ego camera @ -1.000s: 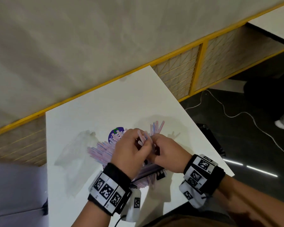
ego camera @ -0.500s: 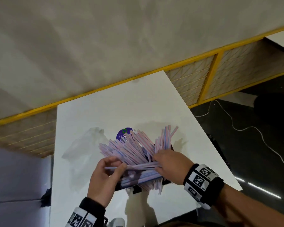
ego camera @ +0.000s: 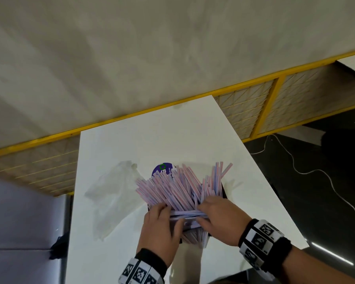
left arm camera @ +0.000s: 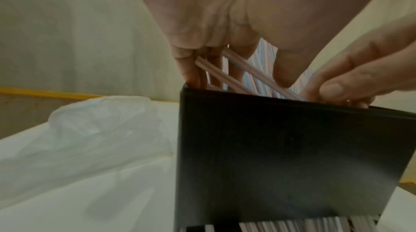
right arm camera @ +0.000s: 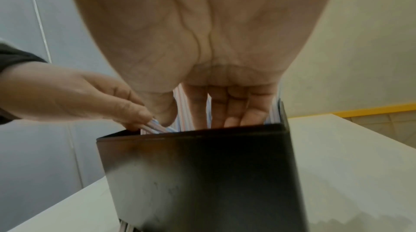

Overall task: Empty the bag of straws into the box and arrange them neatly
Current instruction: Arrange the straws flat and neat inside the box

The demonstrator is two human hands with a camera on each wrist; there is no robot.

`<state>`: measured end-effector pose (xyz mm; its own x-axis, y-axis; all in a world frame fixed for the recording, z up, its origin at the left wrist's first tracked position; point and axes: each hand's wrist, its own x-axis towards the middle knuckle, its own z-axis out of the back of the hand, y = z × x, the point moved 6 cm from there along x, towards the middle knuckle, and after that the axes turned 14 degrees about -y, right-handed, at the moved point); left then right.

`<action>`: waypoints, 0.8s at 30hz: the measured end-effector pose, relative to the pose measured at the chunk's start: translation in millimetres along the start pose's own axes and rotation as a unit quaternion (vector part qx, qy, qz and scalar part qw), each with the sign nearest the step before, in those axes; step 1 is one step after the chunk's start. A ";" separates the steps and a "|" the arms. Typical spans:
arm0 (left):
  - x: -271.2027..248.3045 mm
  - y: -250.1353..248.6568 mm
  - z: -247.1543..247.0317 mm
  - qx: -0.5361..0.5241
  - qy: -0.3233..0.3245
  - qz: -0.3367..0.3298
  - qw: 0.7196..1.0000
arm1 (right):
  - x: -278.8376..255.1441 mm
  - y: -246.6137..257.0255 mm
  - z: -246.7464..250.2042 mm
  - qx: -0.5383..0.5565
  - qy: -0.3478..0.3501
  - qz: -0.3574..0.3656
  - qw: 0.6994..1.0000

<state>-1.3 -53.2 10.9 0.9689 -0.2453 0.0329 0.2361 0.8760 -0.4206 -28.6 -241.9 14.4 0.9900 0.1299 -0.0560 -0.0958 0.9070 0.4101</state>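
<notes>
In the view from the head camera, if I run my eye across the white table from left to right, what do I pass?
Empty clear plastic bag → left hand → right hand, the two hands meeting over a few straws laid crosswise at the near edge of the box; then bare table.

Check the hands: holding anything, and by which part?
Both hold a few straws lying crosswise over the box: left hand pinches one end, right hand the other.
</notes>
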 end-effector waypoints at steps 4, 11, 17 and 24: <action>2.2 -2.0 10.1 0.078 -0.037 -0.033 0.996 | -10.6 1.3 1.2 0.039 -0.004 0.026 0.999; 0.6 -14.0 8.0 0.058 -0.022 -0.106 0.992 | -15.4 1.2 -17.4 -0.012 0.091 0.037 0.995; 1.3 -14.3 -18.4 0.050 0.107 -0.088 0.989 | 2.3 6.6 -20.5 -0.061 0.168 0.034 0.983; -4.8 -28.1 -17.6 0.133 0.096 -0.190 0.968 | 13.9 3.5 -43.0 -0.115 0.237 0.027 0.964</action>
<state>-13.9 -84.0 6.6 0.7830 -0.6208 -0.0399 0.6080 0.7773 -0.1618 -19.6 -219.7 -24.0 0.8291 0.2993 -0.4723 -0.2209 0.9513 0.2151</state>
